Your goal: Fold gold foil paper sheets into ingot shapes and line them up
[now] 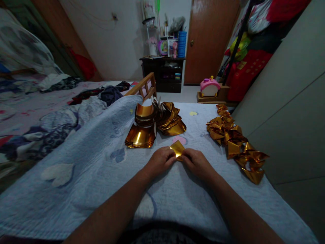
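Observation:
My left hand [160, 161] and my right hand [196, 162] meet over a pale blue quilt [101, 169], fingers pinched together on a small folded piece of gold foil paper [177, 148]. The paper sticks up between the two hands, its shiny face toward me. Just beyond it lies a stack of flat and curled gold foil sheets [152, 123]. Along the right side of the quilt runs a row of folded gold paper pieces [236, 142].
A grey wall or cabinet [286, 112] stands close on the right. Rumpled bedding and clothes [50, 112] lie to the left. Beyond the bed's wooden footboard [144, 86] are a dark shelf unit [165, 74], a brown door [210, 40] and a pink toy [209, 86] on the floor.

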`<state>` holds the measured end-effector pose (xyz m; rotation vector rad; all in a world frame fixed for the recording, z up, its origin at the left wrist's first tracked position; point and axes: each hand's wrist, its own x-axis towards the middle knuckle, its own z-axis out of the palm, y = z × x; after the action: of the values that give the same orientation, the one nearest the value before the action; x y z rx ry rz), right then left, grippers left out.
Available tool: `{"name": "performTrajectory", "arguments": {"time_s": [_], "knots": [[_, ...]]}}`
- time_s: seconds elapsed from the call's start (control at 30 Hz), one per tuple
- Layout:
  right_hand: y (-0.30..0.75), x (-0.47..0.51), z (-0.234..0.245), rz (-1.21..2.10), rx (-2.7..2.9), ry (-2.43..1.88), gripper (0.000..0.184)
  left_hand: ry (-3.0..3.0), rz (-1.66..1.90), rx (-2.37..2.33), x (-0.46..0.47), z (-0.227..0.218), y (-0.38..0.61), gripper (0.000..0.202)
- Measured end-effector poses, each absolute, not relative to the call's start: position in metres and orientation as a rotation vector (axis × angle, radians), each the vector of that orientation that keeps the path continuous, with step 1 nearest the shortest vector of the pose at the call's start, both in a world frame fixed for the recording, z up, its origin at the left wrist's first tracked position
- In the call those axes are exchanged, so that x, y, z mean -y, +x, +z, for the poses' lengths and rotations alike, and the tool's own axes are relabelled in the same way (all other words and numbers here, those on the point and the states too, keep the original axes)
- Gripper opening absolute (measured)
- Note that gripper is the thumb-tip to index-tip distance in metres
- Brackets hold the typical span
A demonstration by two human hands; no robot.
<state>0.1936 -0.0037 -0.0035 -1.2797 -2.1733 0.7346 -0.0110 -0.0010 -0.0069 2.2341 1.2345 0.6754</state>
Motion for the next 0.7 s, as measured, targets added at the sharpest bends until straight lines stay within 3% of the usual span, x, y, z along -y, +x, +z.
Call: {"name": "performTrajectory", "arguments": {"time_s": [0.33, 0.7], "knots": [[0.1871, 0.0045, -0.0004, 0.568, 2.216, -1.550, 0.012, 2.257, 0.652, -1.338, 0.0016, -0.0073, -0.0076, 0.013], [0.1873, 0.0054, -0.0014, 0.580, 2.178, -1.527, 0.010, 2.259, 0.629, -1.374, 0.0019, -0.0039, -0.0051, 0.014]]}}
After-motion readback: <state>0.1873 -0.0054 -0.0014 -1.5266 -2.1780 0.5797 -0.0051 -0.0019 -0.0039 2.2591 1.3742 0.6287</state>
